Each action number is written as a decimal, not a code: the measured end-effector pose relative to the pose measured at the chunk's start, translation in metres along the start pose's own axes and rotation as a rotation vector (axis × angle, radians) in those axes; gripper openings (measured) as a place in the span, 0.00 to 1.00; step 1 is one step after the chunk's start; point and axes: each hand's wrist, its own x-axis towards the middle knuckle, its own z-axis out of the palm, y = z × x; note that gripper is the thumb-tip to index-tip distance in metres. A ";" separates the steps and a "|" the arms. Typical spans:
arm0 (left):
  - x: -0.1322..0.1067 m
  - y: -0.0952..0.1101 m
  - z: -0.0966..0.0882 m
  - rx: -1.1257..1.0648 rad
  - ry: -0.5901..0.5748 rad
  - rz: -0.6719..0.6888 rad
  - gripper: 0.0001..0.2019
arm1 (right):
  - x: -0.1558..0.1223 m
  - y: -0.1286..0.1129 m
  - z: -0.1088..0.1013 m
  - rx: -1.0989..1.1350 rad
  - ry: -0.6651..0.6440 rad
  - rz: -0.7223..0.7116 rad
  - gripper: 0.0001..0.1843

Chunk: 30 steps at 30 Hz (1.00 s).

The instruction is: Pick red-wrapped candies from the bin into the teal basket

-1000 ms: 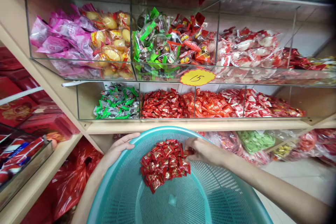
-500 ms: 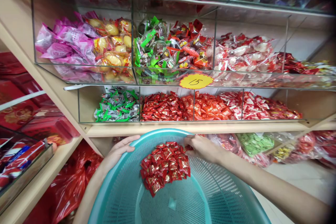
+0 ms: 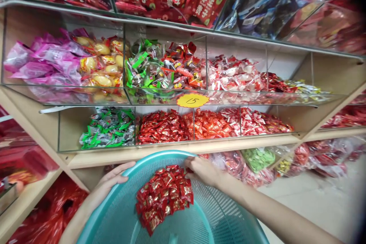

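A teal plastic basket with perforated sides stands tilted in front of the shelves. My left hand is closed over its far-left rim, fingers laid across the edge. My right hand grips the rim on the far right, with its thumb and fingertips curled inside. A heap of small red-and-gold wrapped candies lies against the basket's far inner wall, close to my right fingertips.
Above the basket, a clear bin of red wrapped candies sits on the low wooden shelf. Higher bins hold purple packets and other sweets. A yellow price tag reads 15. Red plastic bags lie at lower left.
The view has tilted upward and right, so more of the upper shelf shows. Basket and hands sit lower and further left in view; both hands keep their places on the rim.
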 end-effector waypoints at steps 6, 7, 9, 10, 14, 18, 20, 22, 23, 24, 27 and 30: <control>0.000 0.002 0.003 -0.034 -0.012 0.005 0.20 | 0.002 0.004 0.010 -0.029 0.056 -0.034 0.11; 0.001 0.002 0.002 -0.033 -0.013 -0.004 0.20 | 0.003 0.005 0.011 -0.029 0.065 -0.041 0.11; 0.003 0.000 0.001 -0.026 -0.011 -0.009 0.20 | 0.002 0.007 0.011 -0.027 0.076 -0.047 0.11; 0.003 0.000 0.000 -0.022 -0.008 -0.004 0.21 | 0.001 0.007 0.010 -0.021 0.077 -0.046 0.10; -0.002 0.003 0.003 0.017 -0.007 0.007 0.22 | -0.002 0.010 0.000 0.034 0.100 -0.023 0.07; -0.011 0.008 0.008 0.018 0.006 -0.014 0.22 | 0.000 0.008 -0.010 0.107 0.150 -0.067 0.07; -0.013 0.009 0.010 0.015 0.008 -0.007 0.21 | 0.005 0.004 -0.012 0.135 0.164 -0.106 0.07; -0.014 0.009 0.010 0.019 0.012 0.002 0.21 | 0.011 -0.001 -0.011 0.148 0.159 -0.143 0.08; -0.015 0.009 0.010 0.019 0.012 0.005 0.21 | 0.014 -0.004 -0.010 0.147 0.149 -0.160 0.08; -0.014 0.009 0.010 0.017 0.011 0.005 0.21 | 0.017 -0.006 -0.008 0.141 0.138 -0.177 0.08; -0.013 0.008 0.009 0.011 -0.002 -0.001 0.21 | 0.026 -0.013 -0.004 0.110 0.123 -0.211 0.09; -0.009 0.006 0.007 -0.027 -0.020 0.000 0.20 | 0.031 -0.017 -0.001 0.068 0.114 -0.219 0.09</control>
